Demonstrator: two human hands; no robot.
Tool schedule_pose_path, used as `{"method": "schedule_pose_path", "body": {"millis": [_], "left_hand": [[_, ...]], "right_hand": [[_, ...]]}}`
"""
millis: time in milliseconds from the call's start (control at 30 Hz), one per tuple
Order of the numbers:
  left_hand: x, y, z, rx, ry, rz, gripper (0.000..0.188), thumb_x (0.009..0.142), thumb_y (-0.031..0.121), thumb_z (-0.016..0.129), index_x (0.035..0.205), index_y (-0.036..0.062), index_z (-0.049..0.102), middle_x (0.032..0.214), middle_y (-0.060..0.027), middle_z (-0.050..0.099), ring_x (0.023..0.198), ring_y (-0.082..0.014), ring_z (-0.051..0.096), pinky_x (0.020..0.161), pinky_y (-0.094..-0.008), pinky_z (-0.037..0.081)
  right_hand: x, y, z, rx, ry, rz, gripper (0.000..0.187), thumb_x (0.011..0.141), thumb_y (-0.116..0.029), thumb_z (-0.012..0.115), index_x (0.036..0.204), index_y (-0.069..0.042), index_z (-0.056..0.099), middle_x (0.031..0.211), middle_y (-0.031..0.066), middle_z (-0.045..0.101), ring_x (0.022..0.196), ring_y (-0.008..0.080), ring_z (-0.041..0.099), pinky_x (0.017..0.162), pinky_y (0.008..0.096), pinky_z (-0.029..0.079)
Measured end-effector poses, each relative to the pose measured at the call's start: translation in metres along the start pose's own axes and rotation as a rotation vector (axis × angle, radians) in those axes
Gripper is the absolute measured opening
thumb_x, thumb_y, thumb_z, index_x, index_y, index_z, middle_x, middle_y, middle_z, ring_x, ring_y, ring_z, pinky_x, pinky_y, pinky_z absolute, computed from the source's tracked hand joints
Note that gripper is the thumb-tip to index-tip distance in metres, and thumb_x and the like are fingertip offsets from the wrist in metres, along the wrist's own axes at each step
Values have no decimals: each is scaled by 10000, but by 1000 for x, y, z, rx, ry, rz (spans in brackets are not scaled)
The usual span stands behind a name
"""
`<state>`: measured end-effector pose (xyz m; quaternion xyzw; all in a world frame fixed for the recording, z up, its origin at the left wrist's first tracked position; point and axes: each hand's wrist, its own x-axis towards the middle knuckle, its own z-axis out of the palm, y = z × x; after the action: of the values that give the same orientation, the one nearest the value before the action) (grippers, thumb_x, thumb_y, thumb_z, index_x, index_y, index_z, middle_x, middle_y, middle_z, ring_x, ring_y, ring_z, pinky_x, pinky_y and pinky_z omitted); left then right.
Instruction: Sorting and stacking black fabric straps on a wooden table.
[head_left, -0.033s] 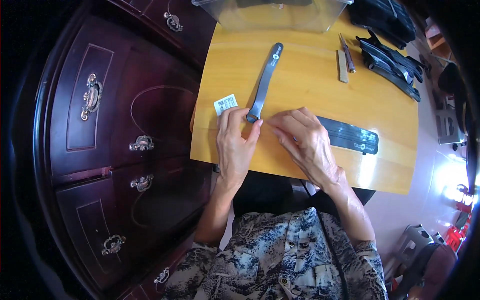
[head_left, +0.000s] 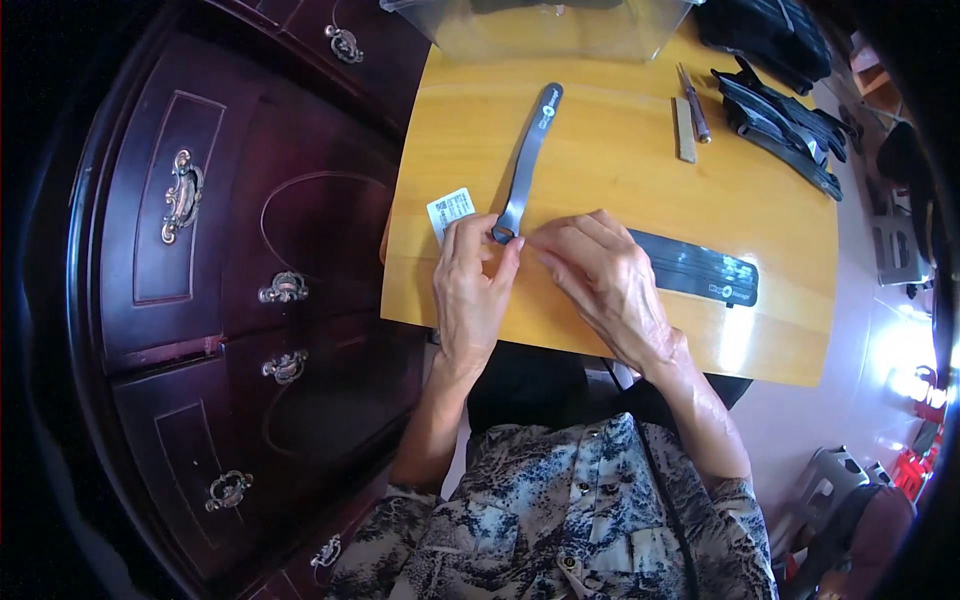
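Observation:
My left hand [head_left: 468, 278] pinches the near, looped end of a long dark-grey strap [head_left: 521, 178] between thumb and fingers. The strap stretches away over the wooden table, and its rounded far end bears pale print. Just right of that loop is my right hand [head_left: 605, 275], thumb and fingers drawn together; whatever is between its fingertips is too small to make out. A white printed label [head_left: 450, 208] lies beside the left fingers. Partly behind the right hand, a flat set of dark straps [head_left: 700, 269] rests on the table.
A clear plastic bin [head_left: 560, 38] stands at the table's far edge. To the right lie a pointed tool [head_left: 697, 110], a flat tan strip [head_left: 685, 130] and a bundle of black straps [head_left: 780, 130]. A dark wooden cabinet [head_left: 270, 210] flanks the table's left side [head_left: 460, 120].
My right hand has shifted very slightly left. The strap's far end has moved a little to the left; my left hand keeps its hold.

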<state>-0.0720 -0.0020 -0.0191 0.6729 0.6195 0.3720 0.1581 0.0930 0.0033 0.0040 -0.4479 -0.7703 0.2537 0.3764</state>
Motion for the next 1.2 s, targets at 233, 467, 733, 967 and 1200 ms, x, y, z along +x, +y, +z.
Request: {"method": "schedule_pose_path", "body": {"millis": [233, 467, 733, 967, 1200], "left_hand": [[-4, 9, 4, -745, -30, -193, 233, 870, -56, 619, 1100, -51, 581, 1033, -75, 641, 938, -109, 614, 803, -229, 501], [-7, 35, -6, -691, -112, -261, 209, 888, -69, 587, 1097, -70, 595, 1046, -92, 641, 981, -113, 605, 870, -229, 488], [-6, 40, -2, -659, -176, -166, 151, 864, -69, 619, 1015, -59, 619, 1064, -107, 645, 938, -110, 615, 820, -231, 510], [-4, 47, -1, -576, -172, -84, 148, 830, -81, 652, 975, -53, 645, 1035, -104, 646, 907, -115, 623, 779, -232, 522], [-2, 55, -2, -505, -173, -11, 123, 819, -90, 656, 936, -51, 662, 990, -100, 645, 866, -117, 626, 734, -232, 526]], "right_hand": [[5, 2, 9, 172, 93, 76, 140, 839, -116, 631, 946, -26, 642, 903, 116, 637, 883, 298, 590, 786, 392, 488], [-1, 0, -9, 418, 130, 282, 137, 815, -103, 674, 917, -12, 674, 871, 114, 669, 739, 240, 636, 675, 332, 519], [-13, 3, -23, 502, 123, 406, 126, 810, -85, 688, 907, -6, 683, 869, 106, 687, 766, 183, 680, 683, 282, 542], [-19, 5, -37, 501, 98, 369, 124, 821, -70, 677, 918, 7, 677, 865, 120, 688, 760, 194, 684, 682, 280, 550], [-21, 8, -42, 486, 68, 329, 141, 821, -62, 678, 939, 14, 670, 878, 118, 688, 771, 181, 686, 697, 273, 554]]}}
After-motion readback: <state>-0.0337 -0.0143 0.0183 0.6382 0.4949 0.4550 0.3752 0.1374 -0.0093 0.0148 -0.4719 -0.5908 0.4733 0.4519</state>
